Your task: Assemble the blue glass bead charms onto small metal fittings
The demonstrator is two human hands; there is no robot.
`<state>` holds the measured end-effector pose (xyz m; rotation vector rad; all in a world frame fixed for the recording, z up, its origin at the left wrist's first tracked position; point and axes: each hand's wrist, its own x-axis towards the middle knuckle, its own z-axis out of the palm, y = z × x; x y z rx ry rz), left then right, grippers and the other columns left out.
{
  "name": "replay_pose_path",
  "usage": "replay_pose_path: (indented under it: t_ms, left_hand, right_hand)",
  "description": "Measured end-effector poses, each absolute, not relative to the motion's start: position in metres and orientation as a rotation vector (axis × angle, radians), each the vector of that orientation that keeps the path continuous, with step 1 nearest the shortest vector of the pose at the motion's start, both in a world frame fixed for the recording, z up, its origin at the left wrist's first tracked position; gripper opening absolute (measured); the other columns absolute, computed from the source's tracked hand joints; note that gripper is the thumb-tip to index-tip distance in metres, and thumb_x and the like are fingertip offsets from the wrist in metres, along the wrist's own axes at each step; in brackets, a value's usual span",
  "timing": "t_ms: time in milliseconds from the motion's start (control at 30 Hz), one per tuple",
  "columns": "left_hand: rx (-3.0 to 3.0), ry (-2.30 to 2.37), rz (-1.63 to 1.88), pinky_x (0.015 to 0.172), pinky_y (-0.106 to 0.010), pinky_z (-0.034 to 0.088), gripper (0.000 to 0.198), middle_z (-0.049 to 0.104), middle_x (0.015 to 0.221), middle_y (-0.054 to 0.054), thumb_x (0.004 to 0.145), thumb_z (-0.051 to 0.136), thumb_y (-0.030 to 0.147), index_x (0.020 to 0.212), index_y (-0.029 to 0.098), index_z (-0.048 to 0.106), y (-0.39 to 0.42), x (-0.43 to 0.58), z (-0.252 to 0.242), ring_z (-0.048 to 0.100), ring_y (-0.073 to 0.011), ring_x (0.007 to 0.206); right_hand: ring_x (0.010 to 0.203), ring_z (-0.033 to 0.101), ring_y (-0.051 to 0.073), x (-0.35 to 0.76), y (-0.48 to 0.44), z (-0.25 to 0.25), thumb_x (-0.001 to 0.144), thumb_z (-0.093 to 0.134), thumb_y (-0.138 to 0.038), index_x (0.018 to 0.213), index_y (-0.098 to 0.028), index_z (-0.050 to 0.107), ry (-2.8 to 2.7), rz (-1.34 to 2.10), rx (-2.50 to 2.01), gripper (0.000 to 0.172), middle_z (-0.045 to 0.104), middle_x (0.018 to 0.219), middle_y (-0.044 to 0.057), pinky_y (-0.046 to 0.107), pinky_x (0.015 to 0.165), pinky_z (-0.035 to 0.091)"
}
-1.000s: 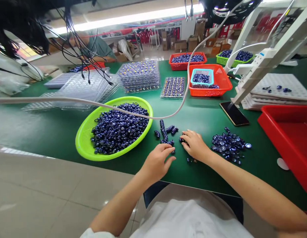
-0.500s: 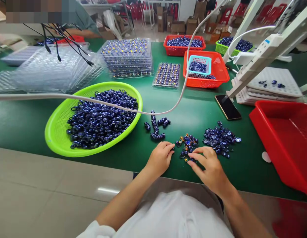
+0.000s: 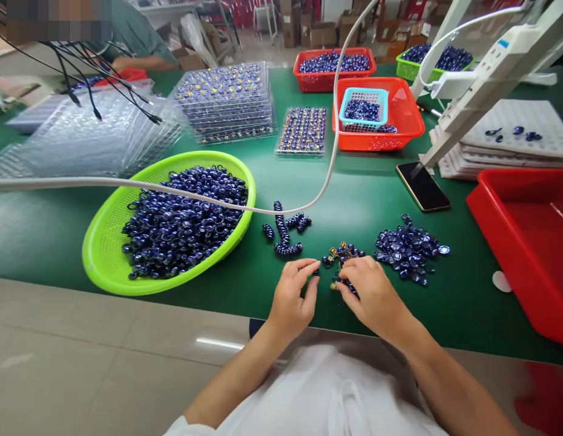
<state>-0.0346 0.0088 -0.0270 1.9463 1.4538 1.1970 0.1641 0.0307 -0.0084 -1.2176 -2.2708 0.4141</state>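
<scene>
My left hand (image 3: 294,298) is closed in a pinch, with a small dark piece (image 3: 316,272) between thumb and fingertips. Just to its right, my right hand (image 3: 376,295) bends over a small heap of dark-blue and gold pieces (image 3: 342,251). Its thumb and fingers close on a small gold-and-dark piece (image 3: 334,286), and the fingers hide part of the heap. Beyond my left hand lie short rows of shiny dark-blue rings (image 3: 281,227), stacked side by side. Right of my right hand is a loose pile of flat, glossy dark-blue pieces (image 3: 408,248).
A green basket (image 3: 93,254) full of dark-blue rings stands left. Behind are stacked clear trays (image 3: 231,109), a single filled tray (image 3: 302,130) and a red basket (image 3: 411,130). A phone (image 3: 423,186) and red bin (image 3: 503,242) lie right. A white cable (image 3: 263,211) crosses the view.
My right hand has moved slightly left and lower over the heap, its fingers closing on a piece. The left thumb and fingers have shifted a little around the dark piece. The view has tilted slightly.
</scene>
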Motion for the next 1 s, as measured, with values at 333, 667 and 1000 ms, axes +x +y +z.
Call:
replay_pose_path:
  t_ms: [333,667,1000]
  left_hand:
    - [1.578,1.047,1.173,0.076,-0.028,0.059,0.03,0.076,0.099,-0.009,0.083,0.075,0.017,0.113,0.016,0.071,0.004,-0.001,-0.013,0.07,-0.0157,0.08]
    - [1.179,1.028,0.981,0.074,-0.029,0.058,0.021,0.078,0.088,-0.009,0.081,0.077,0.027,0.099,0.016,0.08,0.002,0.002,-0.013,0.071,-0.0183,0.078]
    - [0.856,0.85,0.604,0.064,-0.022,0.051,0.014,0.073,0.069,-0.002,0.072,0.082,0.023,0.08,0.012,0.078,0.012,-0.012,-0.003,0.063,-0.0108,0.063]
  right_hand:
    - [0.082,0.072,0.015,0.171,-0.01,-0.011,0.088,0.073,-0.035,0.097,-0.025,0.066,-1.093,1.211,-1.303,0.015,0.072,0.091,0.0,0.024,0.074,0.059]
    - [0.111,0.063,0.02,0.188,-0.017,-0.014,0.094,0.059,-0.018,0.128,-0.032,0.059,-1.562,1.078,-1.135,0.036,0.06,0.123,0.006,0.038,0.1,0.054]
    - [0.111,0.062,0.022,0.203,-0.001,0.003,0.092,0.062,-0.011,0.129,-0.028,0.058,-2.263,0.785,-0.846,0.04,0.063,0.125,0.009,0.042,0.093,0.053]
